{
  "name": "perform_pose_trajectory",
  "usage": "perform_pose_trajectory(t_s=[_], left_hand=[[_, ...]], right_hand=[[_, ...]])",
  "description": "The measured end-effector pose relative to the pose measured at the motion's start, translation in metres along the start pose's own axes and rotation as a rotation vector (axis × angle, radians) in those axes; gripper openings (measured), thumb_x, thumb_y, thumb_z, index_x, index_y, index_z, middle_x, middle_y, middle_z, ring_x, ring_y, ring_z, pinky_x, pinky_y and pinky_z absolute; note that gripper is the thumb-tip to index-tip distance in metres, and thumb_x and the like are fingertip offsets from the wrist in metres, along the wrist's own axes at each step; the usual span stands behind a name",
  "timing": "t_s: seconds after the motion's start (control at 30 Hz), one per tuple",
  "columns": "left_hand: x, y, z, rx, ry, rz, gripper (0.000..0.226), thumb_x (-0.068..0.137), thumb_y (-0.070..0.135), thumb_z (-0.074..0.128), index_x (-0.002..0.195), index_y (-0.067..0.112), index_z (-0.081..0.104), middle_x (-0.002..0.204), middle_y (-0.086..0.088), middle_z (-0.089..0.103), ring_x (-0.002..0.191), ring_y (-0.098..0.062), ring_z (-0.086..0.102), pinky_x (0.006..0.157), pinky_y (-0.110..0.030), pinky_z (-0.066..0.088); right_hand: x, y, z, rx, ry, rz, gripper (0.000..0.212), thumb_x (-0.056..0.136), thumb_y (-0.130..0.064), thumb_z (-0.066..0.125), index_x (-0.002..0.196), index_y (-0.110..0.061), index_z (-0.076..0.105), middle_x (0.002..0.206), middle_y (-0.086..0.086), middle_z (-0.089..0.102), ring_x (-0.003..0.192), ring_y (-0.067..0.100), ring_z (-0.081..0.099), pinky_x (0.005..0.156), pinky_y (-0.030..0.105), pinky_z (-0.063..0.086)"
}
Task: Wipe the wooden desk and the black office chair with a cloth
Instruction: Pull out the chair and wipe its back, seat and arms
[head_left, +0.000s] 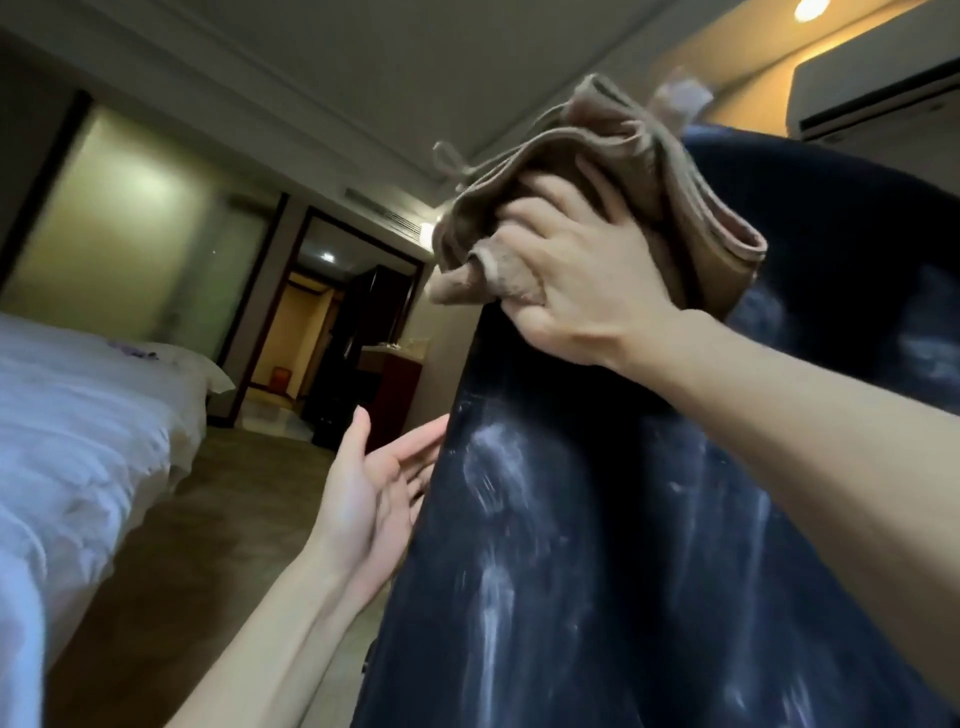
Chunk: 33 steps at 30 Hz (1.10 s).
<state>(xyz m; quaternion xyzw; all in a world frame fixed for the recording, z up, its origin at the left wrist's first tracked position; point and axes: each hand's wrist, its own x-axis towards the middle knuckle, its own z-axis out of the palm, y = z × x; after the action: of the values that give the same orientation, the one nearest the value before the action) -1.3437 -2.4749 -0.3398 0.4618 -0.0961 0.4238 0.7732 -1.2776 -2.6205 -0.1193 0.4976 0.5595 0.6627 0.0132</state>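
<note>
The right hand (566, 275) clutches the cloth (597, 156) in curled fingers to wipe the chair back (597, 519); the left hand (374, 499), fingers straight, apparently steadies it.

Cloth (597, 156): plain tan-brown, with a paler pinkish tone along its folded edges. Chair (597, 519): black, with whitish-grey streaks and smears running down the back. Bed (78, 415): white linen, unpatterned. Floor (234, 493): mid-brown. Door frame (270, 291): dark brown. Air conditioner (872, 88): off-white with a black slot.

R hand (566, 291) presses cloth (613, 171) on chair back (597, 545); L hand (369, 493) alongside.
</note>
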Motion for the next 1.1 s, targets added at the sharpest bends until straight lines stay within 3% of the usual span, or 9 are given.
perform_pose_trajectory(t_s=[0.13,0.27,0.4,0.5,0.63,0.77,0.9,1.0,1.1], left_hand=[[0.002,0.015,-0.008,-0.004,-0.048,0.002,0.101,0.094,0.083,0.018,0.138,0.004,0.062,0.136,-0.018,0.066,0.129,-0.028,0.063,0.117,-0.048,0.036],[0.002,0.013,-0.004,-0.091,-0.044,0.029,0.101,0.095,0.080,0.020,0.130,-0.003,0.066,0.131,-0.024,0.068,0.125,-0.029,0.065,0.102,-0.043,0.045],[-0.001,0.012,-0.010,-0.162,0.054,-0.017,0.091,0.101,0.073,0.022,0.106,0.003,0.080,0.123,-0.024,0.071,0.113,-0.031,0.072,0.092,-0.045,0.051],[-0.005,0.028,-0.025,-0.096,0.023,-0.061,0.098,0.099,0.077,0.019,0.119,-0.001,0.075,0.127,-0.028,0.068,0.118,-0.038,0.068,0.102,-0.052,0.048],[-0.007,0.039,-0.031,-0.046,0.044,0.039,0.091,0.099,0.075,0.020,0.137,0.004,0.061,0.132,-0.023,0.067,0.128,-0.036,0.062,0.117,-0.056,0.037],[-0.006,0.032,-0.020,0.129,0.153,0.089,0.079,0.105,0.067,0.015,0.128,0.016,0.071,0.123,-0.006,0.075,0.119,-0.018,0.068,0.116,-0.042,0.040],[-0.008,0.020,-0.007,0.167,0.163,0.070,0.075,0.106,0.064,0.018,0.125,0.017,0.074,0.123,-0.002,0.075,0.115,-0.013,0.070,0.107,-0.038,0.045],[-0.005,0.013,-0.003,0.184,0.194,0.078,0.072,0.107,0.062,0.021,0.122,0.017,0.075,0.120,-0.002,0.076,0.111,-0.010,0.072,0.104,-0.036,0.046],[-0.006,0.008,-0.007,0.175,0.237,0.070,0.071,0.107,0.061,0.022,0.122,0.016,0.075,0.120,-0.002,0.076,0.112,-0.011,0.071,0.105,-0.037,0.047]], right_hand=[[-0.017,-0.043,0.015,0.136,-0.042,-0.108,0.037,0.084,-0.040,0.050,0.096,-0.012,0.071,0.108,0.006,0.071,0.123,0.033,0.058,0.114,0.042,0.030],[-0.060,-0.091,0.033,0.305,-0.145,-0.129,0.037,0.078,-0.033,0.057,0.102,-0.008,0.069,0.114,0.013,0.066,0.117,0.037,0.058,0.108,0.047,0.038],[-0.099,-0.123,0.044,0.479,-0.152,-0.150,0.055,0.067,-0.022,0.066,0.118,-0.002,0.067,0.131,0.020,0.060,0.133,0.040,0.047,0.125,0.040,0.023],[-0.111,-0.121,0.042,0.438,-0.152,-0.238,0.063,0.066,-0.024,0.072,0.125,-0.003,0.068,0.139,0.021,0.060,0.140,0.042,0.045,0.127,0.041,0.017],[-0.097,-0.092,0.021,0.146,-0.089,-0.364,0.069,0.067,-0.042,0.071,0.130,-0.013,0.070,0.140,0.011,0.064,0.136,0.038,0.054,0.108,0.063,0.039],[-0.046,-0.042,-0.014,-0.005,0.069,-0.178,0.064,0.079,-0.044,0.050,0.135,-0.016,0.065,0.138,0.007,0.063,0.135,0.037,0.052,0.115,0.063,0.019],[0.001,0.005,-0.029,-0.126,-0.080,0.057,0.068,0.081,-0.052,0.045,0.141,-0.023,0.054,0.145,0.000,0.056,0.145,0.032,0.038,0.120,0.067,0.008],[-0.002,0.018,-0.017,-0.121,-0.147,0.060,0.076,0.081,-0.055,0.043,0.151,-0.025,0.045,0.158,0.005,0.044,0.153,0.034,0.024,0.120,0.071,0.001],[-0.021,-0.003,0.002,-0.043,-0.113,0.110,0.076,0.081,-0.051,0.044,0.153,-0.027,0.044,0.164,0.003,0.036,0.157,0.032,0.016,0.122,0.064,0.003]])
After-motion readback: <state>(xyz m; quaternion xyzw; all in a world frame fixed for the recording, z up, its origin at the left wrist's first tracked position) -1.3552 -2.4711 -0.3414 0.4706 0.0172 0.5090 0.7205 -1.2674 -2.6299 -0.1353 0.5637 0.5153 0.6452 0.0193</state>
